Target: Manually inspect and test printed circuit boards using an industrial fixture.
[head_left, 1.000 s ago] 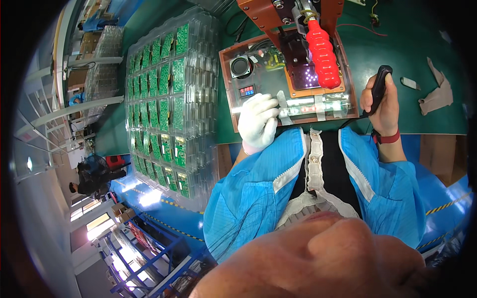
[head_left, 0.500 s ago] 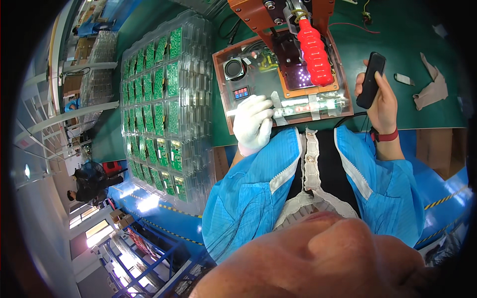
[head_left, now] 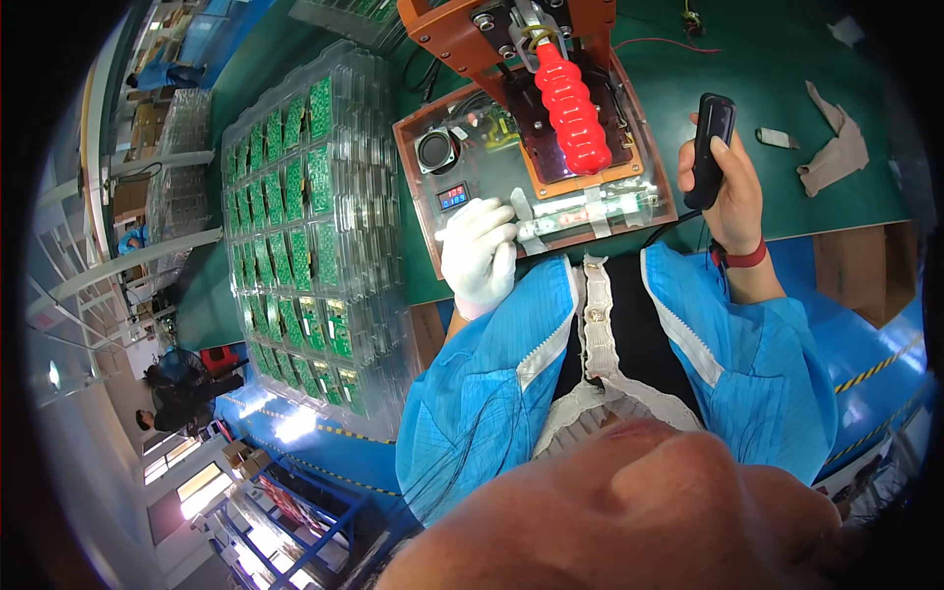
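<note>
My left hand [head_left: 477, 258], in a white glove, rests at the front left corner of a brown-framed test fixture box [head_left: 425, 224]. Its fingers are loosely bent and slightly apart, with nothing visible in them. My bare right hand [head_left: 734, 202], with a red band at the wrist, is closed around a slim black handheld device [head_left: 712, 147], held upright to the right of the box. Above the box stands an orange toggle clamp press [head_left: 447, 34] with a red ribbed handle [head_left: 572, 113] slanting down. A small digital display [head_left: 452, 198] is lit beside a round speaker [head_left: 436, 150].
Stacked clear trays [head_left: 369, 197] of green circuit boards [head_left: 320, 177] stand at the left. On the green table [head_left: 757, 79] lie a beige cloth piece [head_left: 834, 147], a small white-and-grey object [head_left: 776, 138] and a red wire [head_left: 669, 44]. A cardboard box [head_left: 860, 275] sits below at the right.
The table scene has shifted left and slightly upward in view. White light dots on the dark press plate no longer show, and the display reading differs. The black device stands a little more upright.
</note>
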### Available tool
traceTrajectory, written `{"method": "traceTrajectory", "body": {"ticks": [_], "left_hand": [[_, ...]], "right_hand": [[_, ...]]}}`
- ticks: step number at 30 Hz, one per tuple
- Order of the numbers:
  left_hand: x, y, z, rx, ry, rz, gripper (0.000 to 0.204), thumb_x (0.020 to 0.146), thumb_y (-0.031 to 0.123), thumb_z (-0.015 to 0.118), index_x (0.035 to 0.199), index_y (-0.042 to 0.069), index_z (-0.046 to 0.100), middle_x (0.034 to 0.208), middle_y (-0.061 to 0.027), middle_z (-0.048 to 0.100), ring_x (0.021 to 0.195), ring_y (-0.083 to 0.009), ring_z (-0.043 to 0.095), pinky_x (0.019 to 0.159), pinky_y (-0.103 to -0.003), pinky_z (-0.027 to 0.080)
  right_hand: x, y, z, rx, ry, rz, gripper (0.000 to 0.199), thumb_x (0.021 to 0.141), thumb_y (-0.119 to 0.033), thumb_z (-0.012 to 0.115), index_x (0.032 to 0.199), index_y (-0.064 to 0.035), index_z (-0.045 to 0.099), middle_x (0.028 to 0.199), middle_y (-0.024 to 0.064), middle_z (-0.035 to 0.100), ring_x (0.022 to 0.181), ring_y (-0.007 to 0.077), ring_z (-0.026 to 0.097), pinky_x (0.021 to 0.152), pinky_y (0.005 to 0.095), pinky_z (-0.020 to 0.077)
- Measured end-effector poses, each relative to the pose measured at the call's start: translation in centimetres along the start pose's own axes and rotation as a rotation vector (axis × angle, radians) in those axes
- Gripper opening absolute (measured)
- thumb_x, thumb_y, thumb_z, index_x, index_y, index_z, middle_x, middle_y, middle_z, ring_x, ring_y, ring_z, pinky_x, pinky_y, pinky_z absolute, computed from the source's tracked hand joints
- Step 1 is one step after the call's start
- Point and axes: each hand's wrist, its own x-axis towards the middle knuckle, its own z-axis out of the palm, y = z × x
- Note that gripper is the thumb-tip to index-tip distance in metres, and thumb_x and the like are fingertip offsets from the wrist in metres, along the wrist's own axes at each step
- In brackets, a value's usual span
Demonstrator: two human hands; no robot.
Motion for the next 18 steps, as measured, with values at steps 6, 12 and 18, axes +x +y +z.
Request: {"method": "traceTrajectory", "body": {"ticks": [6,12,18], "left_hand": [[-0.06,0.00,0.01,0.004,0.021,-0.004,0.011,0.079,0.000,0.064,0.087,-0.001,0.071,0.102,-0.0159,0.075,0.104,-0.0344,0.069,0.100,-0.045,0.052],[0.49,0.10,-0.03,-0.006,0.039,0.032,0.011,0.074,0.000,0.067,0.084,-0.002,0.069,0.098,-0.0157,0.074,0.096,-0.0346,0.069,0.092,-0.047,0.054],[0.59,0.14,-0.16,-0.056,0.006,0.018,0.010,0.079,0.001,0.064,0.087,-0.002,0.070,0.100,-0.0167,0.074,0.100,-0.0353,0.068,0.097,-0.047,0.053]], "right_hand": [[0.07,0.07,-0.05,0.009,-0.019,0.001,0.043,0.109,-0.025,0.037,0.142,0.0021,0.044,0.094,0.0122,0.066,0.072,0.0126,0.058,0.069,0.0239,0.0464],[0.03,0.04,0.40,-0.009,-0.006,0.009,0.044,0.110,-0.025,0.035,0.144,0.0027,0.040,0.092,0.0108,0.063,0.072,0.0124,0.056,0.067,0.0229,0.0451],[0.27,0.54,0.04,0.074,-0.027,0.005,0.042,0.111,-0.027,0.034,0.140,0.0011,0.043,0.086,0.0100,0.063,0.068,0.0130,0.055,0.064,0.0246,0.0445]]}}
